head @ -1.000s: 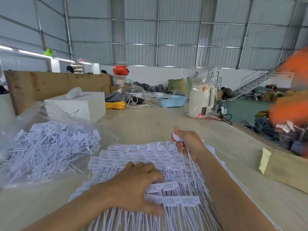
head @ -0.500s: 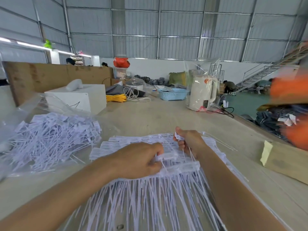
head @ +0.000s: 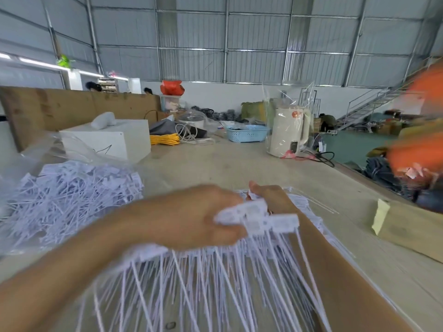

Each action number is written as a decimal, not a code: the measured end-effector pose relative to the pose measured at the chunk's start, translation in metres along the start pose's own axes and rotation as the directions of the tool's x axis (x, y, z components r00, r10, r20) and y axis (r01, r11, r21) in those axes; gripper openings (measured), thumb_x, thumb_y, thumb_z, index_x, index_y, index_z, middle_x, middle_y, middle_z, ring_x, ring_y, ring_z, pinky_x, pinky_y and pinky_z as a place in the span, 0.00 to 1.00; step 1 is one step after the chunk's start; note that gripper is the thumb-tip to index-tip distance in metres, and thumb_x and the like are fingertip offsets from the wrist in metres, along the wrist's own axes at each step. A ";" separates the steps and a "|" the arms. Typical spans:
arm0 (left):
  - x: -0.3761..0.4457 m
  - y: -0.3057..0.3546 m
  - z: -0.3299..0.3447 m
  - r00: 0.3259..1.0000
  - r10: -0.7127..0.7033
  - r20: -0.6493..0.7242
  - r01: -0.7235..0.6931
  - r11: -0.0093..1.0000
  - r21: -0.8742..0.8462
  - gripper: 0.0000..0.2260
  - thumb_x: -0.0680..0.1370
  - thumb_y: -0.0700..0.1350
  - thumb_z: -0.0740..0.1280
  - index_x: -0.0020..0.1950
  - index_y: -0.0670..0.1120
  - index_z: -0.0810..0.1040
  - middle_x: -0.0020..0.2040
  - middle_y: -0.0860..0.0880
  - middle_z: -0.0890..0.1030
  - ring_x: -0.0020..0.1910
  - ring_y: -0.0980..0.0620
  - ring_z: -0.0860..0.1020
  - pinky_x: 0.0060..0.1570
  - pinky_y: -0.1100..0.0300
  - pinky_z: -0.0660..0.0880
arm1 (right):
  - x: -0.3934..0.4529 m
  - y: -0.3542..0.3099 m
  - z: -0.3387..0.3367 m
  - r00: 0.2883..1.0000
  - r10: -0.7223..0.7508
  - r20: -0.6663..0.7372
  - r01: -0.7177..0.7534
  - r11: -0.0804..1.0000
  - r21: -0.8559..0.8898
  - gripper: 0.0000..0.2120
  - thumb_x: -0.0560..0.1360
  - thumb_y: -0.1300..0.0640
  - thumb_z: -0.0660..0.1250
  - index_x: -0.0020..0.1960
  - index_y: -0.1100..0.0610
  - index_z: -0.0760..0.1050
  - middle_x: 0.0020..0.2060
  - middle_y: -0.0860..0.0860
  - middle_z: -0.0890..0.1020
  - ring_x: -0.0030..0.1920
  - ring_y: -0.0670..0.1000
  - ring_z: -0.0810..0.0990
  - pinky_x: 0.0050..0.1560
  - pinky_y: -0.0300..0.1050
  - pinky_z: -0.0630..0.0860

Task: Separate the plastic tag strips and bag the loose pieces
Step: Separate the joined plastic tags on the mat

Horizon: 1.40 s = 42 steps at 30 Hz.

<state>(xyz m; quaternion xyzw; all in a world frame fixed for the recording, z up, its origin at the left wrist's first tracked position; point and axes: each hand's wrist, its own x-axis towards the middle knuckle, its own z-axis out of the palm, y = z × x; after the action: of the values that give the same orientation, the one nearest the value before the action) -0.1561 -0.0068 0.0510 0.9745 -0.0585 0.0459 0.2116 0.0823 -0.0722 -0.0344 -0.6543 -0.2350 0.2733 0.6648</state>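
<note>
1. head view looks down on a pale surface (head: 239, 164) with both hands meeting over a heap of white tag strips (head: 259, 219).
2. left hand (head: 191, 216) curls its fingers round the flat heads of a strip in that heap, gripping them; thin white tails hang down from it toward the camera, blurred.
3. right hand (head: 271, 200) is just beyond the left hand and touching the same heap, fingers curled round tags with the thumb up.
4. left of the heap lies a clear plastic bag (head: 36, 164) holding a pile of loose pieces (head: 72, 192).
5. beyond the bag stands a white box (head: 107, 140); past the heap, further back on the surface, are a blue basket (head: 247, 133) and a cream kettle (head: 287, 130) wrapped in clear film.
6. right of the heap a cardboard block (head: 412, 231) rests on the surface, with a yellow note (head: 380, 219) on its near end.
7. an orange blur (head: 417, 149) fills the edge beyond the block.
</note>
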 end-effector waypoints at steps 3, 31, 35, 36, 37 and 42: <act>0.008 0.007 -0.046 0.993 -0.003 -0.115 -0.008 0.995 -0.098 0.07 0.71 0.58 0.66 0.43 0.57 0.79 0.33 0.60 0.80 0.29 0.63 0.76 0.28 0.68 0.74 | 0.000 -0.004 -0.005 0.987 0.100 0.124 -0.120 0.979 0.164 0.11 0.80 0.59 0.59 0.39 0.58 0.69 0.28 0.52 0.74 0.17 0.43 0.67 0.18 0.30 0.64; 0.119 -0.094 0.054 0.905 -0.298 -0.302 0.388 0.870 0.303 0.24 0.81 0.56 0.52 0.76 0.50 0.58 0.71 0.47 0.63 0.68 0.46 0.60 0.63 0.49 0.57 | -0.028 -0.076 -0.001 0.898 -0.346 -0.271 0.325 0.938 -0.121 0.16 0.77 0.47 0.64 0.39 0.58 0.76 0.28 0.49 0.76 0.21 0.43 0.70 0.22 0.38 0.67; 0.113 -0.073 0.049 0.731 -0.323 -0.601 0.156 0.937 -0.312 0.13 0.80 0.46 0.58 0.51 0.41 0.80 0.53 0.43 0.80 0.53 0.46 0.77 0.55 0.54 0.72 | -0.023 -0.049 0.027 0.992 -0.124 -0.028 0.126 0.985 0.115 0.16 0.79 0.51 0.61 0.41 0.63 0.74 0.25 0.53 0.73 0.22 0.47 0.70 0.21 0.37 0.67; 0.111 -0.066 0.049 0.732 -0.421 -0.536 0.089 0.838 -0.538 0.13 0.80 0.47 0.60 0.46 0.41 0.80 0.48 0.42 0.82 0.46 0.46 0.80 0.51 0.53 0.76 | -0.021 -0.044 0.034 0.991 -0.133 -0.009 0.133 0.972 0.192 0.15 0.80 0.54 0.61 0.40 0.63 0.73 0.26 0.55 0.73 0.24 0.49 0.72 0.23 0.39 0.70; 0.108 -0.061 0.051 0.766 -0.490 -0.416 0.056 0.695 -0.717 0.12 0.80 0.48 0.61 0.46 0.42 0.79 0.44 0.43 0.82 0.40 0.47 0.82 0.46 0.53 0.79 | -0.021 -0.040 0.039 0.988 -0.155 -0.002 0.151 0.957 0.248 0.13 0.80 0.57 0.60 0.40 0.63 0.73 0.28 0.57 0.73 0.26 0.51 0.73 0.25 0.40 0.72; 0.092 -0.059 0.059 0.875 -0.465 -0.136 0.041 0.350 -0.936 0.08 0.78 0.41 0.66 0.56 0.41 0.75 0.40 0.45 0.83 0.32 0.49 0.82 0.33 0.60 0.79 | -0.023 -0.034 0.051 0.956 -0.276 -0.100 0.291 0.935 0.202 0.05 0.79 0.63 0.61 0.52 0.62 0.75 0.40 0.54 0.79 0.36 0.46 0.82 0.31 0.40 0.79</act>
<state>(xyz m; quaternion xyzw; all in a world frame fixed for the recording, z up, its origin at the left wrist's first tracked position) -0.0531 0.0129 -0.0156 0.6628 0.1233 0.1597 0.7211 0.0330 -0.0495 0.0027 -0.5469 -0.2728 0.1753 0.7718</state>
